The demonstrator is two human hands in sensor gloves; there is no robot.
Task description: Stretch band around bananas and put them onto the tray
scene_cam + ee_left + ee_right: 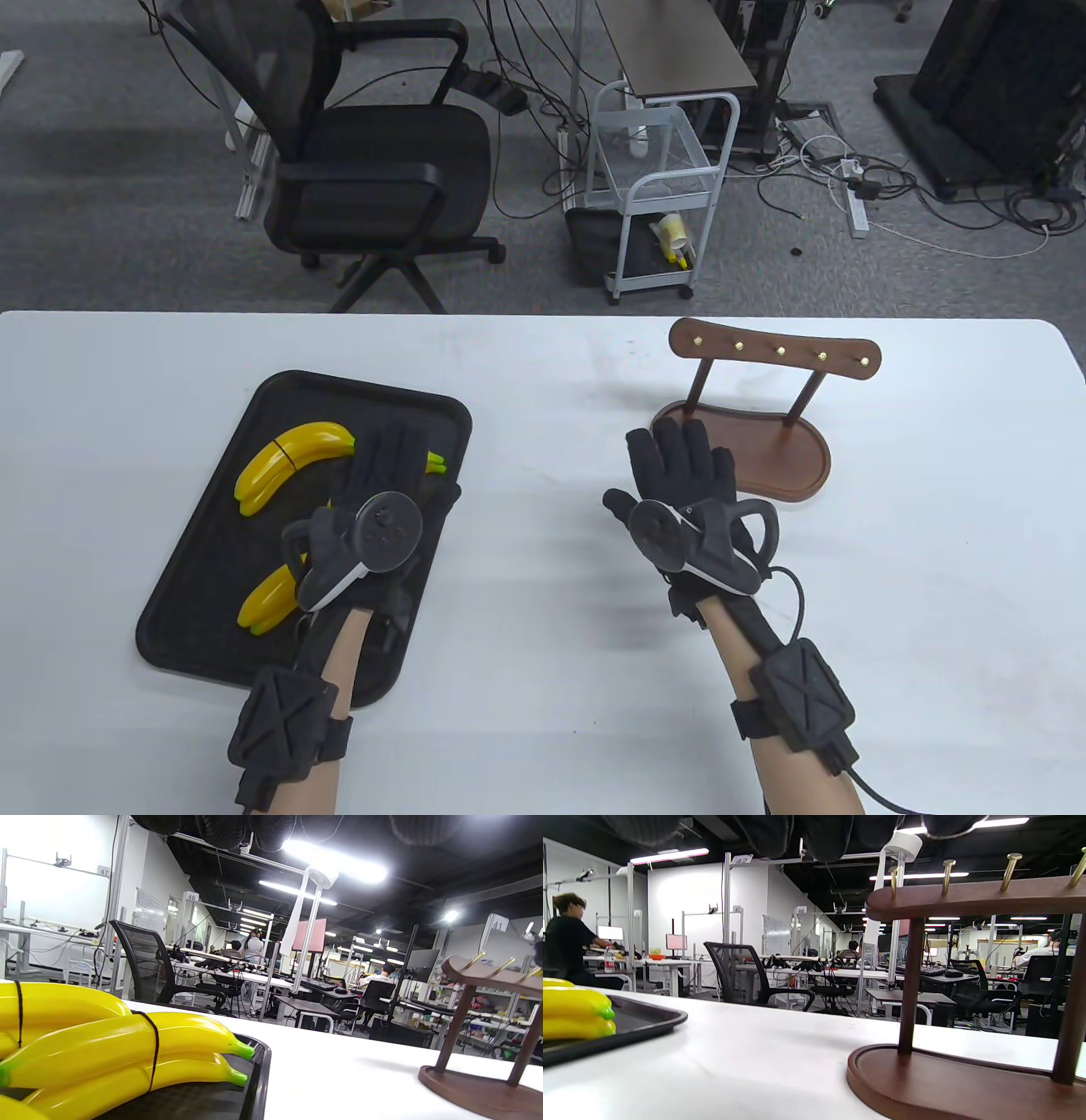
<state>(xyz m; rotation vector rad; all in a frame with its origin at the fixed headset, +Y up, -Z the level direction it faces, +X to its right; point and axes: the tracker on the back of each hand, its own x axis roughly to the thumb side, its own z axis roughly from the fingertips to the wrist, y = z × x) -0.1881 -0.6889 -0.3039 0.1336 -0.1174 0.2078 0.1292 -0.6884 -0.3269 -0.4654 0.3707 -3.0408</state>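
A black tray [212, 543] lies on the left of the white table. A yellow banana bunch [293, 454] with a dark band round it lies at the tray's far end. More bananas [265, 601] show beside my left wrist, and green tips [434, 463] poke out past my fingers. My left hand [399, 467] hovers over the tray with straight fingers and holds nothing. In the left wrist view a banded bunch [127, 1052] fills the lower left, its black band [155, 1052] wrapped round it. My right hand [653, 471] is spread flat over bare table, empty.
A brown wooden peg stand [755, 441] sits just beyond my right hand, close up in the right wrist view as the stand [967, 963]. Past the table's far edge are an office chair [373, 161] and a white cart [653, 204].
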